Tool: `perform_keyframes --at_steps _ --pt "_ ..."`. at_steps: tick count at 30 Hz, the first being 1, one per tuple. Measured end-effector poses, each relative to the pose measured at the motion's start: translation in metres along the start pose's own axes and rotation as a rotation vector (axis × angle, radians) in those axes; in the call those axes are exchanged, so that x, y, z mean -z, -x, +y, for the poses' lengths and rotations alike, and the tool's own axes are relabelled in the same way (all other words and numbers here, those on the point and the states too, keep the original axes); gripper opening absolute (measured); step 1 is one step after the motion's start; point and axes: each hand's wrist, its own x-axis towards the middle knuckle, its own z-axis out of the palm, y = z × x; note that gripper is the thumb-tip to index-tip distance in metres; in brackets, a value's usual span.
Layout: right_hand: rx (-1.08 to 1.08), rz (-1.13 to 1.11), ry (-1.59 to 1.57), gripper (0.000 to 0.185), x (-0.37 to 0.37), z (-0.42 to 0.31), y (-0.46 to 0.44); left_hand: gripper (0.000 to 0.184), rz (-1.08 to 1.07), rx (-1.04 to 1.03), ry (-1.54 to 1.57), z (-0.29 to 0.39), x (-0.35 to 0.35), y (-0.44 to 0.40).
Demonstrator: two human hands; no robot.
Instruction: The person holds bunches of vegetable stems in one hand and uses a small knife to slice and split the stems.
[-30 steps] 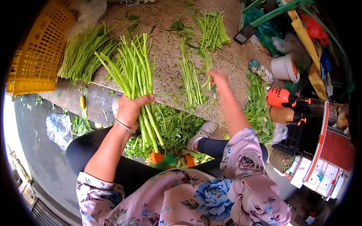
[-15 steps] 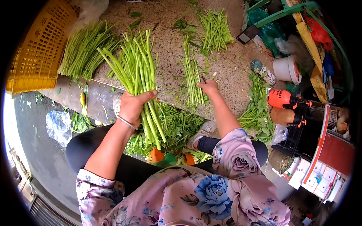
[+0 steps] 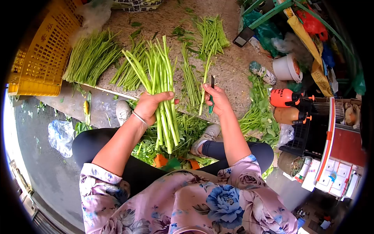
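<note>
My left hand (image 3: 151, 107) is wrapped round a thick bunch of green stems (image 3: 160, 74), which stands up and hangs down past the fist. To its right, my right hand (image 3: 218, 100) holds a small knife (image 3: 212, 82) with a dark blade and green handle. A single stem (image 3: 206, 74) is pinched in the same hand. Behind the hands, a thin row of stems (image 3: 189, 76) lies on the stone slab (image 3: 237, 66). Another pile of stems (image 3: 212, 35) lies farther back. At the left are a loose pile (image 3: 132, 68) and a larger pile of cut stems (image 3: 93, 56).
A yellow crate (image 3: 43, 46) stands at the left. Leafy greens (image 3: 191, 126) lie below the slab's front edge, with more greens (image 3: 259, 113) at the right. Two spray bottles (image 3: 284, 97), a white bucket (image 3: 287, 68) and a dark phone-like object (image 3: 243, 37) are on the right.
My right hand has come back from the stem row with one stem and now shows the knife blade upright. My left hand with its bunch has shifted to the right in view.
</note>
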Motion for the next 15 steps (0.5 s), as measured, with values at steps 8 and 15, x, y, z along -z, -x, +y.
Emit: perform_keyframes --at_steps 8,15 --pt "0.027 -0.238 0.154 0.020 -0.038 -0.003 0.051 0.025 -0.182 0.019 0.022 0.001 -0.009 -0.005" --pt "0.023 -0.264 0.093 0.019 -0.048 0.010 0.070 0.026 -0.309 0.068 0.096 0.002 -0.012 -0.004"
